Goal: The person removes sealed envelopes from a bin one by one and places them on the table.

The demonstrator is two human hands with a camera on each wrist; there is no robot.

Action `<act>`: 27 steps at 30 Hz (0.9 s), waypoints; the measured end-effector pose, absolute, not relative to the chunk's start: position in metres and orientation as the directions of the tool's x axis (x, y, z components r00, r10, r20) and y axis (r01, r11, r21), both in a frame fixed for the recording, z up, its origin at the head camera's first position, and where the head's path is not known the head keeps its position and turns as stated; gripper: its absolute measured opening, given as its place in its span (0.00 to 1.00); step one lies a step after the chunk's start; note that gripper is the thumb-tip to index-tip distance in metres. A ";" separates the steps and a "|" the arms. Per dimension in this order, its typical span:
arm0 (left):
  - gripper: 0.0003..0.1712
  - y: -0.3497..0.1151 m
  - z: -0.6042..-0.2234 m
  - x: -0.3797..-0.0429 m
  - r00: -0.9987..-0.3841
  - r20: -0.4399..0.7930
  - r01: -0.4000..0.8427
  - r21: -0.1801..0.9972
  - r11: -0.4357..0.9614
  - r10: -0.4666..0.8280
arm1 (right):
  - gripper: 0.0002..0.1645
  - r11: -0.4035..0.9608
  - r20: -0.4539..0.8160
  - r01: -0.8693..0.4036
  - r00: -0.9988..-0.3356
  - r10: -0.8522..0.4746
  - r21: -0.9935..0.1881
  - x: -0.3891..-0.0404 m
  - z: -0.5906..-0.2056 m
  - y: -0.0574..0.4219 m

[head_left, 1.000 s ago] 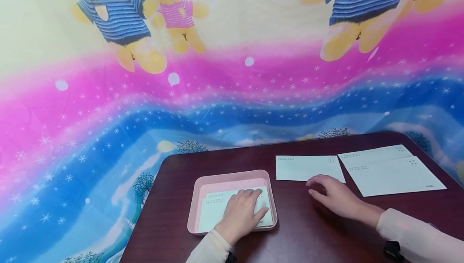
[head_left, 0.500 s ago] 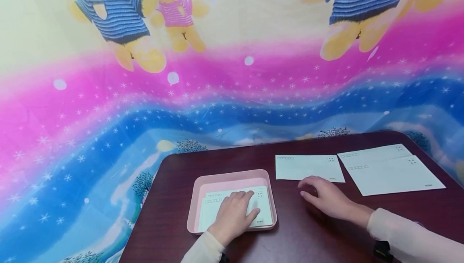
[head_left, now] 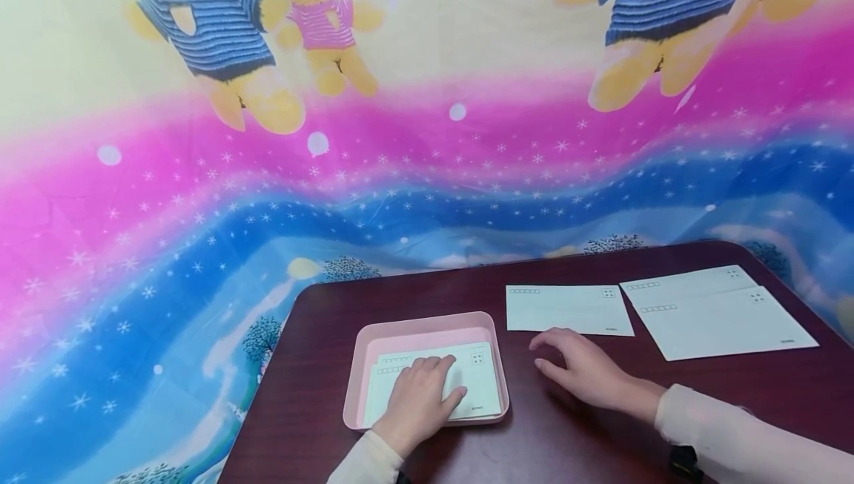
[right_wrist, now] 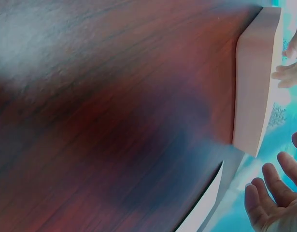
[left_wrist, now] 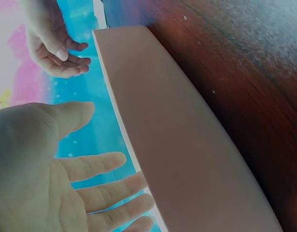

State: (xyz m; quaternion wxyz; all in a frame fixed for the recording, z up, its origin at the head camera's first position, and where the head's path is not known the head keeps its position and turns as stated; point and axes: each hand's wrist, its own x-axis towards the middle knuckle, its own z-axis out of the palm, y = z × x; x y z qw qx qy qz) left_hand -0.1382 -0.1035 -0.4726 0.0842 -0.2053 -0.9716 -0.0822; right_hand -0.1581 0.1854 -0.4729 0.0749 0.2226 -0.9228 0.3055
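Note:
A shallow pink tray [head_left: 427, 327] holds a few white envelopes [head_left: 475, 388], stacked slightly offset. Above this stack is my left hand [head_left: 415, 399], its fingers extended and thumb apart; in the left wrist view those fingers [left_wrist: 102, 166] show over the tray's rim, with nothing in them. My right hand [head_left: 587, 371] hovers over the table between the tray and a single white envelope [head_left: 567, 310]. Its fingers are loosely bent and hold nothing, as the right wrist view also shows of this hand [right_wrist: 276, 205].
Two more white envelopes, a rear one [head_left: 680, 285] and a front one [head_left: 730, 325], overlap at the table's right side. The dark red-brown table [head_left: 400, 295] has rounded corners. A bear-printed cloth [head_left: 427, 173] hangs behind it.
My right hand has moved left, toward the tray, away from the single envelope. The left hand has shifted a little left over the stack, uncovering more of its right side.

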 end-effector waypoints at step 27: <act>0.26 -0.135 -0.484 -0.143 -0.914 0.234 0.367 0.126 0.922 0.332 | 0.12 0.672 0.349 -0.587 -0.809 -0.473 -0.451 -0.157 -0.482 0.123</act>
